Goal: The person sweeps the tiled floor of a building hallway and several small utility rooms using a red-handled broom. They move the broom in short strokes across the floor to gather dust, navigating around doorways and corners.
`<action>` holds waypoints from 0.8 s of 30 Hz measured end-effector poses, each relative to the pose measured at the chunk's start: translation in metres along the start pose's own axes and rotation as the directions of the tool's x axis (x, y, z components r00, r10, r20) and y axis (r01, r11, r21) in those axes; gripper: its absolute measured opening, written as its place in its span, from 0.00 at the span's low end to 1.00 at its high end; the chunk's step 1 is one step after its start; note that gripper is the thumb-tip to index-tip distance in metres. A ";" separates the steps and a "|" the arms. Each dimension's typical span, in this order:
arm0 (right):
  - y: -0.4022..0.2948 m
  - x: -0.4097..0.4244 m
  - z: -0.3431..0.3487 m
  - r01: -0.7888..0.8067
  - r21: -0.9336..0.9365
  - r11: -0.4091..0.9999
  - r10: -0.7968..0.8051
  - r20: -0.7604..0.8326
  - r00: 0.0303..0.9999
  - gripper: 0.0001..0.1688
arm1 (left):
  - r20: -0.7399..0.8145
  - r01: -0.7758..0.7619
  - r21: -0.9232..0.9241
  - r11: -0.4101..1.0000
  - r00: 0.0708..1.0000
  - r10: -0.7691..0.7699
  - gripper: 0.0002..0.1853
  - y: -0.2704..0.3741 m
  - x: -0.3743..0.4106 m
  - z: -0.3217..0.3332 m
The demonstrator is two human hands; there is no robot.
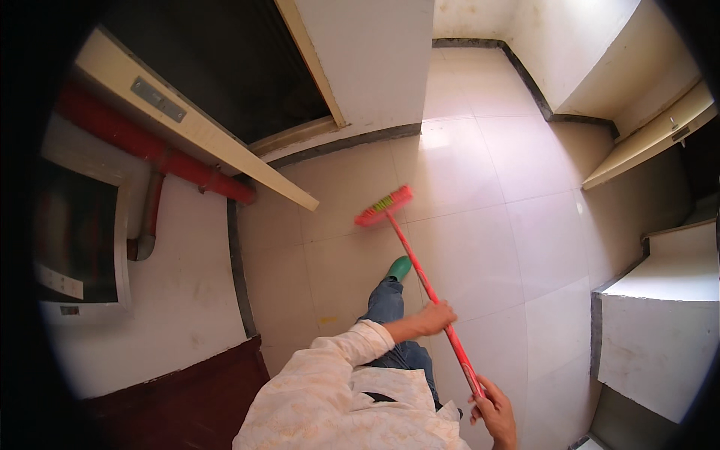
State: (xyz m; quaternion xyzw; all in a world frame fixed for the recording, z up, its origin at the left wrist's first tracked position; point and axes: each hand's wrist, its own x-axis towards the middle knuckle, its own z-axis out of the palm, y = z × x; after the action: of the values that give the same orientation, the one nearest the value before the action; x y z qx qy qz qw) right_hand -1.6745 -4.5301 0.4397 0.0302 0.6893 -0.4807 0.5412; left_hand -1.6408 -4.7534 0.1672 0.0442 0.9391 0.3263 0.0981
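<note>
A red broom handle (pixel 417 265) slants from the lower right up to the broom head (pixel 384 206), a pink-red block with red and yellow-green bristles, slightly blurred, over the tiled floor (pixel 461 247). My left hand (pixel 436 318) is closed round the middle of the handle. Lower down, near the handle's end, my right hand (pixel 493 406) grips it with thumb and fingers. A green shoe or boot (pixel 399 268) on my foot shows just left of the handle.
An open door (pixel 242 157) with a metal lock plate juts in from the left, beside a red pipe (pixel 129 135). A glass-fronted wall cabinet (pixel 122 242) is further left. Another open door (pixel 647 138) and a white wall block (pixel 658 343) stand at the right.
</note>
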 end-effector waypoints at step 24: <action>-0.160 0.164 0.045 -0.250 0.055 0.967 0.254 -0.069 0.965 0.25 | 0.006 0.140 -0.124 0.982 0.990 -0.141 0.03 -0.144 0.077 -0.065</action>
State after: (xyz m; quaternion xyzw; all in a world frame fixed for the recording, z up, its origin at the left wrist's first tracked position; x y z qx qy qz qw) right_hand -1.7997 -4.7254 0.4159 0.1484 0.6885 -0.4223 0.5707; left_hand -1.7327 -4.8941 0.1152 -0.0288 0.9180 0.3763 0.1221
